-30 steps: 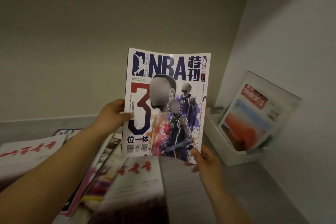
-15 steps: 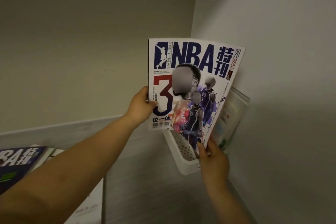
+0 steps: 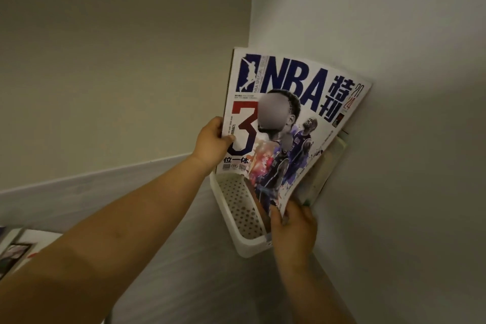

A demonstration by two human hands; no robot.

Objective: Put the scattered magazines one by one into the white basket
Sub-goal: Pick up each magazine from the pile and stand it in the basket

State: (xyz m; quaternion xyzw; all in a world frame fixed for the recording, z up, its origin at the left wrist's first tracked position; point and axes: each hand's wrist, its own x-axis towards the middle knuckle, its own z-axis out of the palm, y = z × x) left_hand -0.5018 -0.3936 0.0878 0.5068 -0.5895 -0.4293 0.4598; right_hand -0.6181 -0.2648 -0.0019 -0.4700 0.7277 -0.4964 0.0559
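Magazine: the NBA magazine (image 3: pixel 284 126) is held upright and tilted to the right, its lower edge at the opening of the white basket (image 3: pixel 236 208). Whether the edge is already below the rim cannot be told.
Change: a second ago it was held up over the scattered pile. It has since been carried right into the corner, and now leans closer to the side wall (image 3: pixel 394 139), its top corner at or just beside it.
Left hand: the left hand (image 3: pixel 213 142) grips the spine edge, thumb on the cover.
Right hand: the right hand (image 3: pixel 293 229) pinches the lower right corner, just beside the basket's near end.
Basket: it sits on the tabletop (image 3: pixel 210 284) against the wall, with another magazine (image 3: pixel 326 166) already standing behind the held one.
Meaning: this magazine is probably about to be lowered in and released.
Remaining: more magazines (image 3: pixel 18 247) lie at the lower left, so the task is likely unfinished.
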